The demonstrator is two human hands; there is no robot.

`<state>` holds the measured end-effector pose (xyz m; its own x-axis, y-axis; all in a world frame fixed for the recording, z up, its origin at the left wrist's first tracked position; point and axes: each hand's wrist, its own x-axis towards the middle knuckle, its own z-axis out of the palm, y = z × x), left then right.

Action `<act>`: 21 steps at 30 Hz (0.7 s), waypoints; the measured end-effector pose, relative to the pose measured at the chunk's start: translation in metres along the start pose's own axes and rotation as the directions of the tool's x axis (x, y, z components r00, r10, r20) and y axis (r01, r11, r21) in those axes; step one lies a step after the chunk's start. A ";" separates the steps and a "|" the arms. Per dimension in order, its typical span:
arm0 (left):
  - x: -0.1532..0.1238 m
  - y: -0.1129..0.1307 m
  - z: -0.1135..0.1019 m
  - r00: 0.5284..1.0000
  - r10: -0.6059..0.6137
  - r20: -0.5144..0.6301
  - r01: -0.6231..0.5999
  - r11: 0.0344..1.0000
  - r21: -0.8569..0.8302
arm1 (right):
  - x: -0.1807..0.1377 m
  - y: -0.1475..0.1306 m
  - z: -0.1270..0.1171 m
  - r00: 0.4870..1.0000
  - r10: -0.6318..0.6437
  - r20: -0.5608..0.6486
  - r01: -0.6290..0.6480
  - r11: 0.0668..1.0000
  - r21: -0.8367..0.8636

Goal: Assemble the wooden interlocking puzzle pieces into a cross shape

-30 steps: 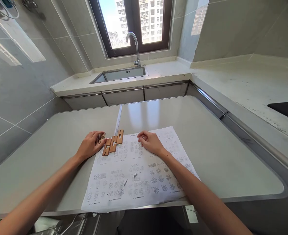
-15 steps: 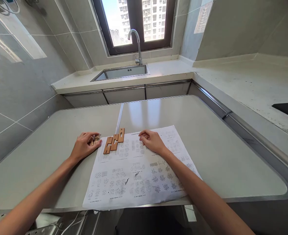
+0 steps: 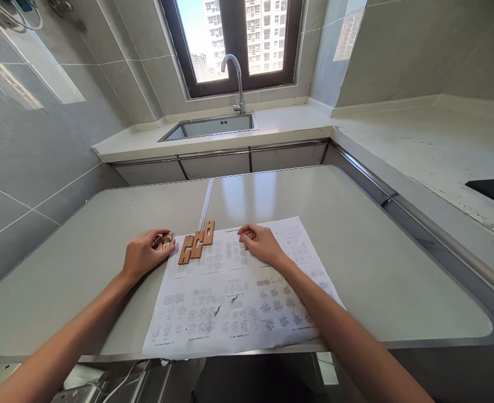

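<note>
Lying nearest on the bench (image 3: pixel 356 263) is a printed sheet (image 3: pixel 238 302) of small diagrams, its near edge at the bench's front edge; every place below is given from this sheet. The right hand (image 3: pixel 260 242) rests on the sheet's far part, fingers loosely curled and holding nothing. On the sheet's far left corner lie three flat wooden pieces (image 3: pixel 196 246) in a slanting row, touching one another. Just off that corner, on the bare bench, the left hand (image 3: pixel 144 254) is curled around a small wooden piece (image 3: pixel 163 242), fingers closed about it. A second ago this hand sat right against the row; it has since drawn the small piece away leftward, so that piece now stands apart from the three. Well beyond the sheet are a sink (image 3: pixel 213 124), a tap (image 3: pixel 235 78) and a window (image 3: pixel 234 39).
</note>
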<state>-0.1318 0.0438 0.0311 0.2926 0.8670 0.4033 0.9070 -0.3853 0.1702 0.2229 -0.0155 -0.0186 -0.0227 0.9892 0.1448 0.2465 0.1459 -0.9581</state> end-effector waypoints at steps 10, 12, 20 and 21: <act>-0.002 0.111 -0.006 0.817 0.573 0.066 -0.548 0.807 -0.220 | -0.002 0.002 0.000 1.000 -0.003 -0.014 0.003 0.999 0.045; -0.003 0.126 0.005 0.768 0.638 0.055 -0.607 0.753 -0.255 | -0.003 0.002 0.000 1.000 -0.004 -0.018 0.005 0.999 0.049; -0.003 0.148 0.043 0.760 0.644 0.083 -0.600 0.745 -0.291 | -0.006 0.000 0.003 0.994 -0.088 -0.061 0.085 0.995 -0.052; -0.003 0.148 0.044 0.765 0.639 0.082 -0.595 0.750 -0.289 | -0.006 -0.001 0.003 0.993 -0.100 -0.068 0.093 0.992 -0.091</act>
<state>0.0147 -0.0021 0.0153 0.8282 0.4430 0.3432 0.4183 -0.8963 0.1473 0.2197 -0.0219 -0.0191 0.0187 0.9665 0.2559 0.3301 0.2357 -0.9141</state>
